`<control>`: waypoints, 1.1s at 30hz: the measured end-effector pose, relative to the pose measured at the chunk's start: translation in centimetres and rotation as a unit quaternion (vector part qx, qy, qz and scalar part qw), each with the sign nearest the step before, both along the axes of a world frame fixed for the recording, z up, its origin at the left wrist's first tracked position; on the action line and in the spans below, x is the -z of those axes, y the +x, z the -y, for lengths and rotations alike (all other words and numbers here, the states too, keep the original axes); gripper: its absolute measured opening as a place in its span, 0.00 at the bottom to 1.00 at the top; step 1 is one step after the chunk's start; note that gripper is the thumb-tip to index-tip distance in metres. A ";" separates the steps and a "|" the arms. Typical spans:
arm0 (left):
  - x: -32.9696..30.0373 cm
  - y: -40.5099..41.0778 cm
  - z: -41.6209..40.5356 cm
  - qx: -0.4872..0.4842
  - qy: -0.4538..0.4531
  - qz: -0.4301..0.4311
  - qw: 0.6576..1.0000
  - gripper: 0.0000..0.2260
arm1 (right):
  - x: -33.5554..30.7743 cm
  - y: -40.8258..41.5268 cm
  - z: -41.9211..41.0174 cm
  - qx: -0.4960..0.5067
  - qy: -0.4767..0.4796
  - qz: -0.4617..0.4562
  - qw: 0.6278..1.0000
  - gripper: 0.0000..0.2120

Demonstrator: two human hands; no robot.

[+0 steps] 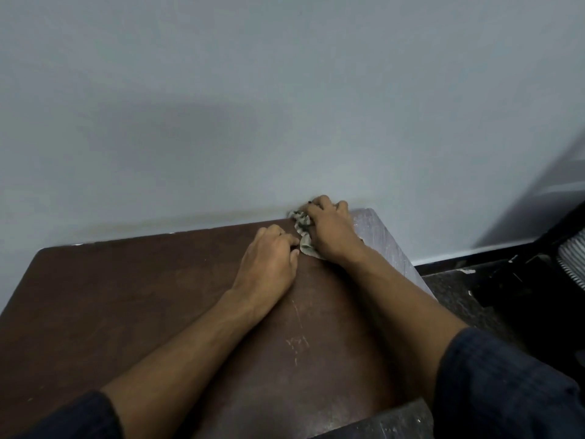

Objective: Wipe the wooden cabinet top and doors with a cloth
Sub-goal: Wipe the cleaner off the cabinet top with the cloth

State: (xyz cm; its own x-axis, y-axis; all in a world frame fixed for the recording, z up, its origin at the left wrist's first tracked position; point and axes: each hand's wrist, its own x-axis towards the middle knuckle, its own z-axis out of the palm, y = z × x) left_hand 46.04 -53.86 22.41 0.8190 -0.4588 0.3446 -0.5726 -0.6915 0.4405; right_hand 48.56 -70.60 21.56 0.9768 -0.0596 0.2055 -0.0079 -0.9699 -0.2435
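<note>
The dark brown wooden cabinet top [133, 293] fills the lower half of the view and butts against the wall. A crumpled grey-green patterned cloth [303, 233] lies at its far right corner. My right hand [329, 231] presses down on the cloth with fingers curled over it, close to the wall. Just left of it, my left hand [269, 264] rests palm down on the wood, its fingertips touching the cloth's left edge. The cabinet doors are out of view.
A pale grey wall [253, 106] rises right behind the cabinet. The cabinet's right edge [384, 245] looks dusty and pale. To the right, lower down, are a dark speckled floor [456, 296] and dark objects [544, 280].
</note>
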 end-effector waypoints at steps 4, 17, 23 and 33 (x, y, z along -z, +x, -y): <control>-0.2 0.7 -0.1 -0.005 -0.002 0.001 1.000 0.11 | 0.3 -0.2 1.5 -0.065 0.007 0.016 0.998 0.21; -0.2 -1.4 -0.5 -0.027 -0.094 -0.070 0.993 0.02 | -0.4 -7.4 -1.1 -0.062 0.048 0.032 0.996 0.18; 0.5 -4.6 -1.1 -0.006 -0.073 -0.072 0.995 0.02 | -0.1 -17.7 -3.2 -0.060 0.073 0.012 0.995 0.22; 0.0 -8.0 -2.6 -0.002 -0.044 -0.076 0.996 0.03 | -0.3 -17.5 -4.0 0.037 0.068 0.021 0.997 0.18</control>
State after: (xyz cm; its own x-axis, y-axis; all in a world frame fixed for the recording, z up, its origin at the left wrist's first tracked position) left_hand 38.08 -51.28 22.38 0.8662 -0.4293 0.2559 -0.4927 -0.6476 0.5813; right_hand 31.03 -66.64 21.90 0.9596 -0.1608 0.2308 -0.0647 -0.9247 -0.3752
